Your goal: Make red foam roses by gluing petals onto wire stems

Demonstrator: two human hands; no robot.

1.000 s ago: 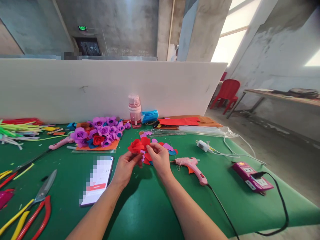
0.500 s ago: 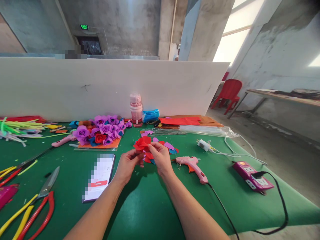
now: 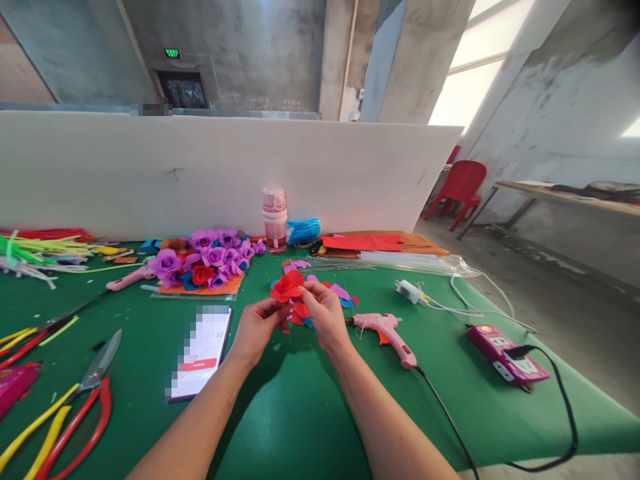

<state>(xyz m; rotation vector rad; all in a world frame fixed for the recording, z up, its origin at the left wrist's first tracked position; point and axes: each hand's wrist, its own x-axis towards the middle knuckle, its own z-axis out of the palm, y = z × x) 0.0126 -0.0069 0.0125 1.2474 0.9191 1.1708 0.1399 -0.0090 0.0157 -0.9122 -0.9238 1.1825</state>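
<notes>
A red paper rose (image 3: 287,287) is held up between my two hands over the green table. My left hand (image 3: 260,329) pinches it from below, with the fingers curled. The fingers of my right hand (image 3: 324,313) are closed on the rose's right edge. Loose petals (image 3: 341,292) in red, purple and blue lie on the table just behind and under the hands. To the right of my right hand rests a pink glue gun (image 3: 385,331). A phone (image 3: 201,353) with a lit screen lies left of my left hand.
Purple, red and blue paper roses (image 3: 213,259) are heaped at back left. Large scissors (image 3: 95,380) lie at front left. A pink bottle (image 3: 275,220) stands against the white board (image 3: 210,173). On the right are a magenta power strip (image 3: 507,355), a white plug (image 3: 411,291) and cables.
The rose has turned slightly in my fingers, so its centre shows more. Both hands keep their hold in nearly the same place. The whole view has shifted a little.
</notes>
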